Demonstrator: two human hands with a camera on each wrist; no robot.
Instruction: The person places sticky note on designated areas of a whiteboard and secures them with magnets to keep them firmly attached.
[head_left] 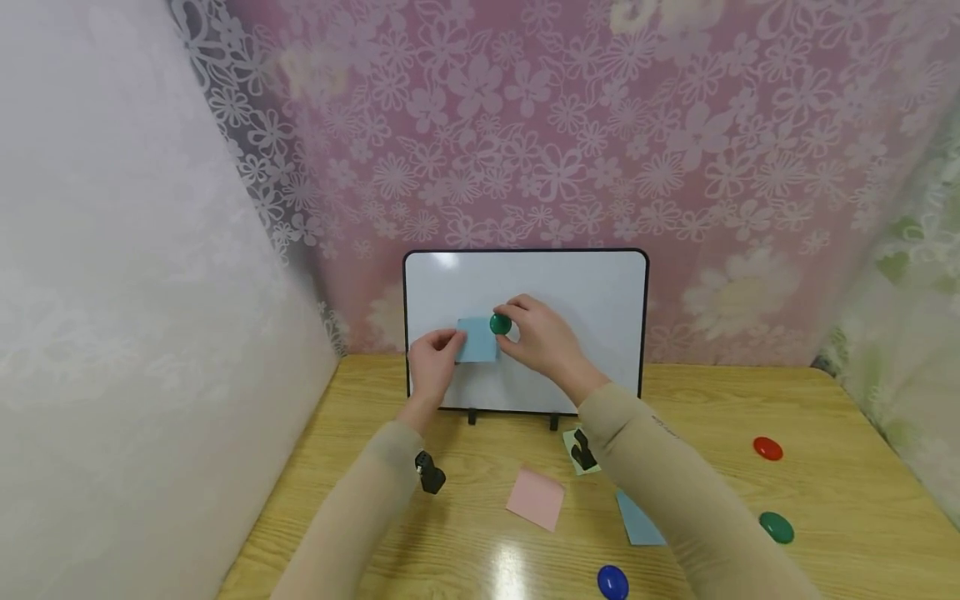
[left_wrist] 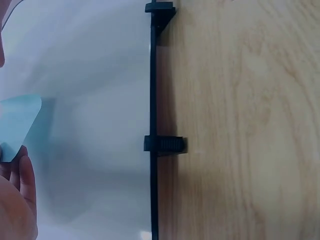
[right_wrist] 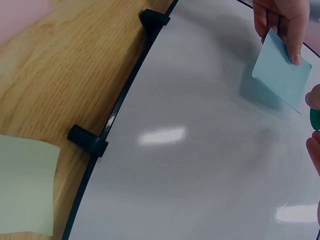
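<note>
Beige sleeves (head_left: 675, 492) come nearest the camera, reaching from the bottom of the head view toward a whiteboard (head_left: 577, 292) that stands upright on the table (head_left: 720, 400). At the board, everything turns on how a green disc sits against a blue note. The left hand (head_left: 432, 364) pinches the blue note (head_left: 476, 343) by its left edge, with what looks like the thumb laid over its face, and holds it before the board, left of centre. Facing it, the right hand (head_left: 545, 337) pinches the green disc (head_left: 500, 324) between fingers above and thumb below, its broad face turned toward the head camera. From the left hand's fingers the disc lies across the note to the right and slightly higher, at the note's upper right edge; the right hand is the nearer one to that edge. Neither piece offers a long axis: the note is roughly square, the disc round. Both wrist views show a shadow on the board beside the note, so its lower edge seems to stand off the surface; whether the top edge touches, I cannot tell. Nor can I tell whether the disc touches the paper, since the right wrist view cuts it off.
</note>
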